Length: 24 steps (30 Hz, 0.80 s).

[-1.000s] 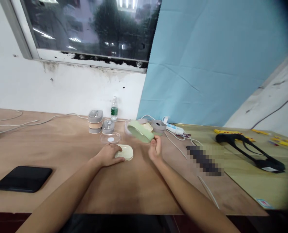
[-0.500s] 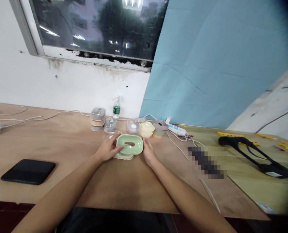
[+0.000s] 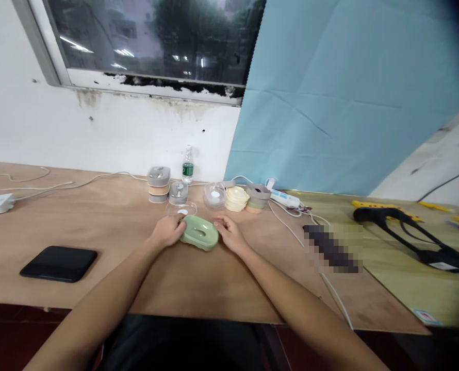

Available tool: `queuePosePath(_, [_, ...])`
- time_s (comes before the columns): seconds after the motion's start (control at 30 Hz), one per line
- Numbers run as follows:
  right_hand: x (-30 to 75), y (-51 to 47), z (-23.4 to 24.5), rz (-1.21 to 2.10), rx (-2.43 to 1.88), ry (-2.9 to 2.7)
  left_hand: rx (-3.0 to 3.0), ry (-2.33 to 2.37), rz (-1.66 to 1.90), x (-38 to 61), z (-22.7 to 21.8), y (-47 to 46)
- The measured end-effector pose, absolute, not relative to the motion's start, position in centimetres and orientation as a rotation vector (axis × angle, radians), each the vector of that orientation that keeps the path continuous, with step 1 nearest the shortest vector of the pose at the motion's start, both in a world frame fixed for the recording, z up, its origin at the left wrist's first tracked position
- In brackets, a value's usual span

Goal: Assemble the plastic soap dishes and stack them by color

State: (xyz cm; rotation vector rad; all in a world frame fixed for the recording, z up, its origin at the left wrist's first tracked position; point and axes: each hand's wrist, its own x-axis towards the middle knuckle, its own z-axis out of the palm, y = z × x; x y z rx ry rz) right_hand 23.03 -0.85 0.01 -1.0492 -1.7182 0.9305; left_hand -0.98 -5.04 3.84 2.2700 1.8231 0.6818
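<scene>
A pale green oval container lies on the wooden table, its slotted top facing up. My left hand grips its left end with curled fingers. My right hand rests at its right end, fingertips touching the rim. Just behind the green piece lies a clear lid with a white spot.
Behind stand stacked grey and beige containers, a small clear box, a clear bowl, yellow cups, a grey-lidded tub and a water bottle. A black tablet lies left; cables, a power strip and black tool right.
My right hand brought the green piece from the air at the right down over the cream part under my left hand. Both hands now hold it on the table.
</scene>
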Motion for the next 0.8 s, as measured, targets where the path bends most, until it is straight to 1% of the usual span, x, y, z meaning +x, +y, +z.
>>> queuePosePath(0.07, [23.1,-0.8,0.1,0.855,-1.056,-1.741,2.280,1.837,0.625,-0.7,3.6,-5.0])
queuePosePath(0.2, [23.5,-0.9,0.7,0.741,-1.000,-1.761,2.222,1.929,0.632,-0.3,3.1,-4.9])
queuePosePath(0.37, [23.8,-1.1,1.2,0.613,-0.926,-1.965,2.167,2.036,0.568,-0.2,2.9,-4.9])
queuePosePath(0.57, [24.0,-0.9,1.0,0.614,-0.846,-2.241,2.240,1.976,0.475,-0.4,2.7,-4.7])
queuePosePath(0.8, [24.1,-0.9,1.2,0.586,-0.830,-2.297,2.240,1.980,0.407,-0.6,2.9,-4.5])
